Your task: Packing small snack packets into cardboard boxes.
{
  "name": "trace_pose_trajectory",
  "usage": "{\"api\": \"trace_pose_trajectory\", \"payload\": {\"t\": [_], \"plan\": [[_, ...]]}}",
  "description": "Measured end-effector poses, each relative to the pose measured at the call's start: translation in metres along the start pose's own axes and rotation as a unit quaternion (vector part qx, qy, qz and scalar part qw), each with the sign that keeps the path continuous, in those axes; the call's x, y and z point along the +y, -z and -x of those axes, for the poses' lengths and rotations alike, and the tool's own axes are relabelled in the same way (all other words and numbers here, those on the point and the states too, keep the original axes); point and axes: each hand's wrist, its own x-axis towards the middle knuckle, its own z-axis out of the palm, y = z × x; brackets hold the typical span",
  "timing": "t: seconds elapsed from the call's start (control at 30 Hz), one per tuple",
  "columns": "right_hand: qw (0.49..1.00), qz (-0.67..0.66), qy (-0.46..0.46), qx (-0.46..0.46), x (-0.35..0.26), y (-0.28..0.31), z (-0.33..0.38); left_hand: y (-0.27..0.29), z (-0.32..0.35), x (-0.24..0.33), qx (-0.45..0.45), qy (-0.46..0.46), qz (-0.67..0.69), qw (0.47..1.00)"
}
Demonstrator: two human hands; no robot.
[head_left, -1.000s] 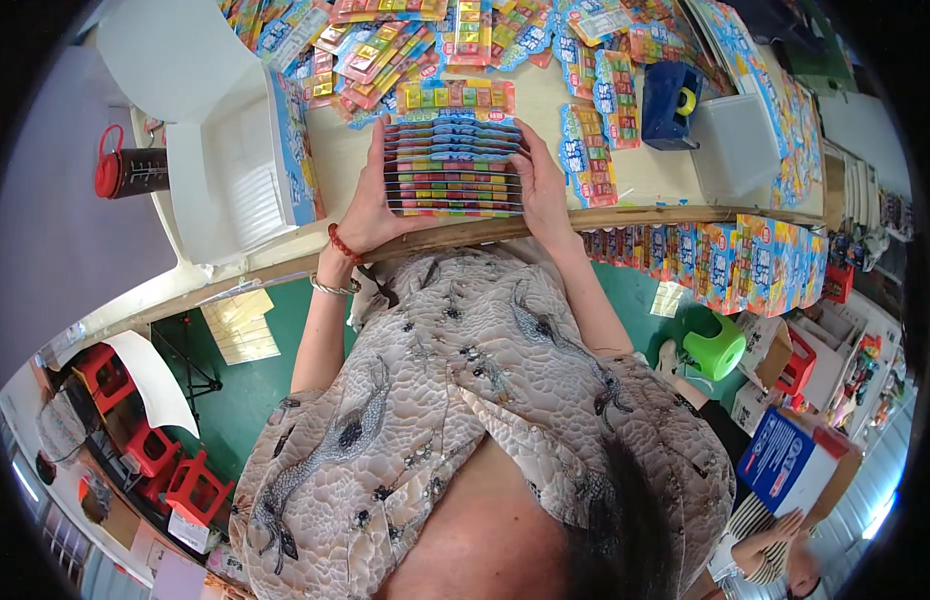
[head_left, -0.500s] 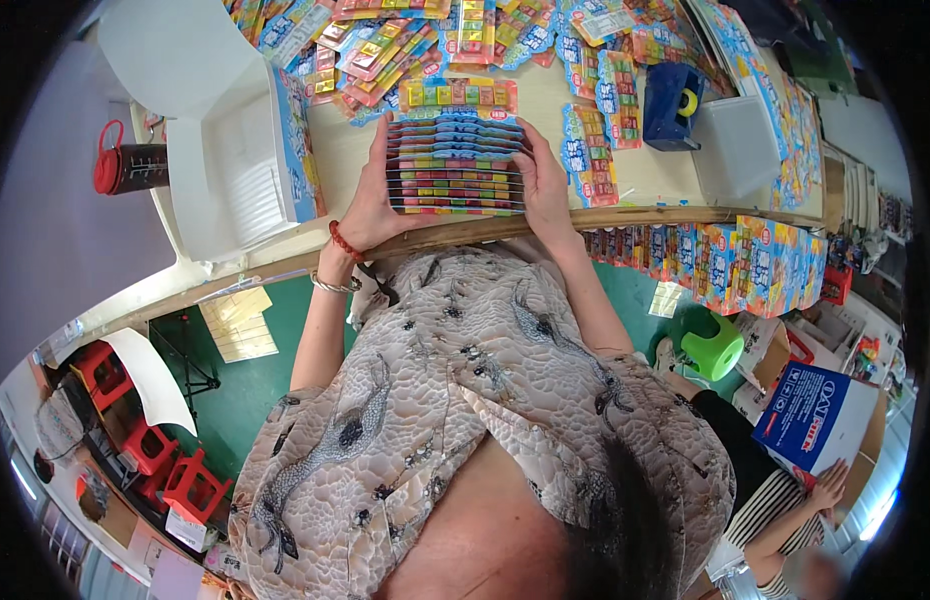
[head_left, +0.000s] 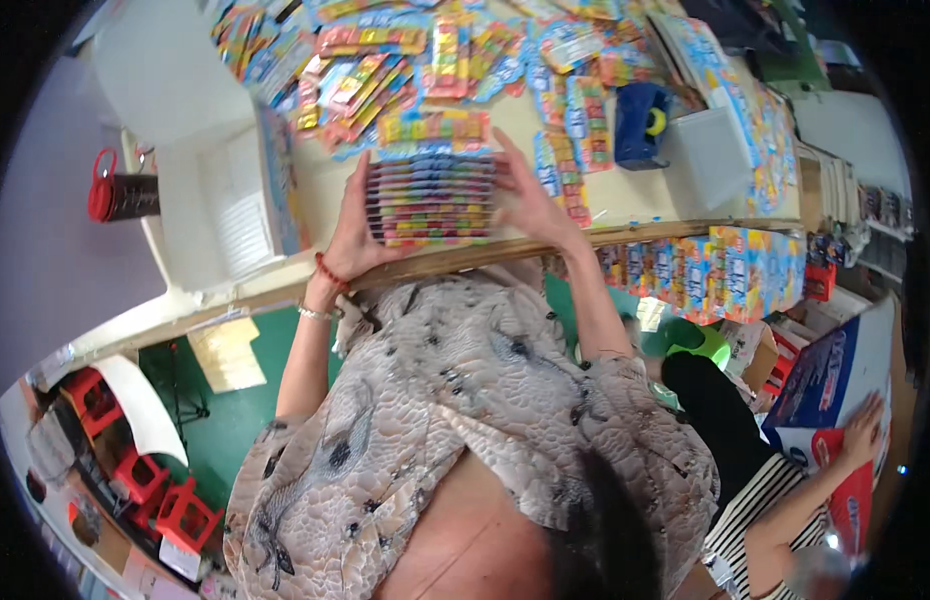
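A row of candy blister packs (head_left: 431, 205), colourful and packed face to face, sits at the table's front edge between my hands. My left hand (head_left: 357, 225) grips its left end, thumb along the near side and fingers at the far corner. At the right end, my right hand (head_left: 535, 205) has its fingers spread, with some fingertips right at the packs' edge; blur hides how firmly they touch. Just beyond the row lies a single candy pack (head_left: 435, 128), flat on the table.
Loose candy packs (head_left: 370, 90) cover the far table. An open white box (head_left: 220, 200) stands left, near a dark red-lidded cup (head_left: 125, 197). A blue tape dispenser (head_left: 640, 125) is at right. More packs (head_left: 705, 270) line the front edge; a co-worker's hand (head_left: 863, 432) touches a carton.
The row of packs and my hands appear lower and further left in view. My right fingers have loosened and spread. The co-worker's hand and carton have shifted.
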Motion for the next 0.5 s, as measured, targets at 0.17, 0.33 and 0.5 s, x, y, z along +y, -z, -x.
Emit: {"api": "trace_pose_trajectory", "payload": {"t": [0.17,0.33,0.5], "plan": [[0.962,0.238,0.046,-0.127,-0.037,-0.001,-0.004,-0.002,0.002,0.002,0.007,0.018,0.067,0.998],[0.949,0.303,0.073,-0.056,-0.03,-0.015,0.002,0.005,0.0,0.002,-0.005,0.0,0.016,1.0],[0.959,0.271,0.074,-0.036,-0.025,-0.021,0.012,0.019,-0.002,0.014,-0.046,-0.052,-0.047,0.996]]}}
